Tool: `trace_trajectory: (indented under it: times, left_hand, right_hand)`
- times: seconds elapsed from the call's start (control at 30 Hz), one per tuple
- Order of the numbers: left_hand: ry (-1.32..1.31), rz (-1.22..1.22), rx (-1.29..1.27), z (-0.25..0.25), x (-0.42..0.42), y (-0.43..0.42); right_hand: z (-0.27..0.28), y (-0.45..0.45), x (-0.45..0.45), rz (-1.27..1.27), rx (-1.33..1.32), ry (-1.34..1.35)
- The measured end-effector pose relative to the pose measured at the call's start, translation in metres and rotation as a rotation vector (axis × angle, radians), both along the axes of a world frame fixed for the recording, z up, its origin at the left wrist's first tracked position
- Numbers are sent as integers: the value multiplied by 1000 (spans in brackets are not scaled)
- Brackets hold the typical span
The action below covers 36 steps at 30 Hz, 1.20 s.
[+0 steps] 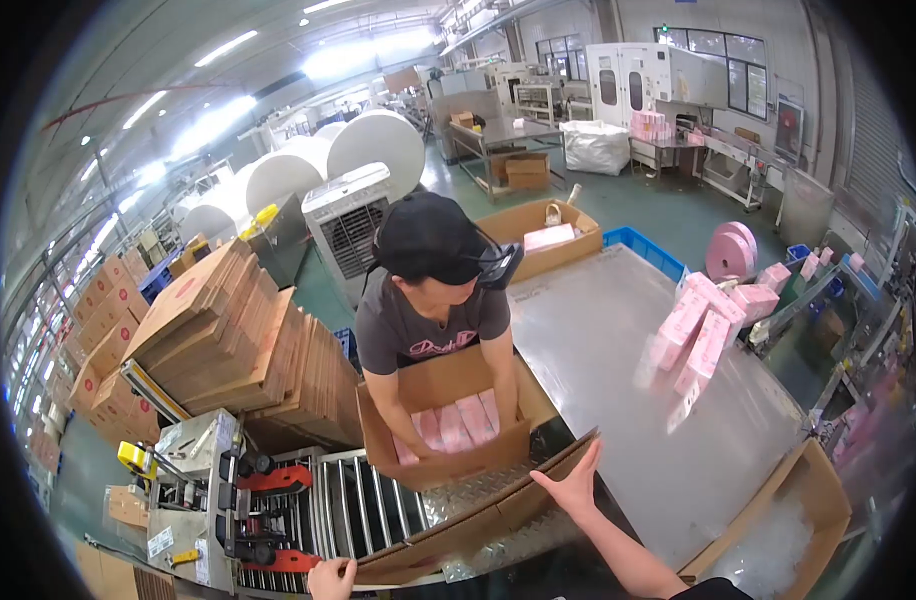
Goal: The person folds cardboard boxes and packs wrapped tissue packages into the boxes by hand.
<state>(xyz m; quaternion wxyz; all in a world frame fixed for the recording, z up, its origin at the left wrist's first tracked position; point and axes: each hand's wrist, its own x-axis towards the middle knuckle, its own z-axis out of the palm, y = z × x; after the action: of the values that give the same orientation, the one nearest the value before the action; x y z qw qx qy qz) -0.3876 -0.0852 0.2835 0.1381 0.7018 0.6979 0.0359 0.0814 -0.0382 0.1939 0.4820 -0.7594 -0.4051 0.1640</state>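
Note:
A cardboard carton (478, 522), seen almost edge-on and looking folded nearly flat, stretches between my two hands above the roller conveyor. My left hand (331, 578) is closed on its near left end, thumb on top. At the far right end, my right hand (573, 483) holds the edge with thumb and fingers spread around it; some fingertips are hidden. Just beyond stands an open carton (458, 465) with several pink-and-white packs (456, 424) inside. A co-worker (433, 310) in a dark cap and T-shirt has both hands in that carton.
Roller conveyor (363, 500) with a carton-sealing machine (193, 490) at left. Stacked flat cartons (228, 340) behind it. A metal table (628, 330) carries pink packs (693, 325) at right. An open box with clear plastic (778, 540) sits near right; another carton (548, 235) stands behind the co-worker.

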Motion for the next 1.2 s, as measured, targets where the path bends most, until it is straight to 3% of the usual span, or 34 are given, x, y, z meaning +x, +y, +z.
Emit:
trace_trajectory:
  times: [0.07,0.13,0.17,0.27,0.3,0.33,0.37,0.4,0.43,0.5,0.53,0.57,0.63,0.67,0.7,0.73,0.8,0.87,0.93,0.97,1.0,1.07,1.13,1.17,1.2]
  left_hand:
    - [-89,38,30,-27,-22,15]
    - [27,109,104,-9,-6,20]
    - [33,166,133,-14,-7,24]
    - [268,10,359,-26,-12,34]
    - [326,-78,459,-30,-12,39]
    - [350,-85,427,-23,-5,43]
    - [328,-17,350,-15,11,47]
    - [306,52,274,-8,25,50]
    - [174,-15,162,-14,30,58]
    - [-3,-225,3,-43,57,66]
    - [-95,-286,-168,-18,96,55]
    - [-394,-425,-95,-45,103,48]
    - [-418,-638,-326,-66,134,38]
    - [-462,-815,-340,-97,143,31]
    - [-146,-861,-327,-76,160,14]
    - [-16,-939,-317,-62,175,5]
    - [75,-1048,-299,-119,171,21]
    - [52,-1014,-282,-143,163,27]
    - [18,-978,-256,-144,159,28]
    - [25,-993,-280,-141,157,28]
    - [35,-1006,-300,-139,158,32]
    - [-79,-1061,-214,-154,151,67]
    - [-313,-1158,-54,-169,145,95]
    - [-334,-1054,142,-124,161,99]
    - [-354,-944,346,-66,186,110]
  right_hand:
    - [-21,-18,7,82,-31,77]
    - [-25,-37,19,288,-14,391]
    - [-21,-43,27,345,-89,304]
    - [-27,-52,54,511,-70,350]
    - [-14,-52,69,553,-150,182]
    - [-22,-49,92,712,-53,174]
    - [7,-43,108,880,18,128]
    - [16,-42,128,990,-126,141]
    - [46,-32,139,967,-292,205]
    - [46,-24,140,941,-468,282]
    - [12,-11,134,970,-354,18]
    - [-13,-7,128,980,-230,-247]
    - [-66,0,93,1178,-368,-446]
    - [-45,-11,77,1234,-603,-624]
    - [-56,-4,71,1297,-726,-721]
    - [-67,4,69,1355,-851,-820]
    - [-71,13,75,1402,-831,-820]
    - [-52,15,84,1451,-815,-819]
    - [13,-1,81,1878,-1324,31]
    - [43,-15,75,1979,-1182,-218]
    - [61,-30,61,1937,-1121,-683]
    - [102,-24,47,1853,-1018,-537]
    - [-26,16,70,1401,-1316,-204]
    - [-27,34,74,1393,-1126,-248]
    - [1,32,62,1292,-1113,-602]
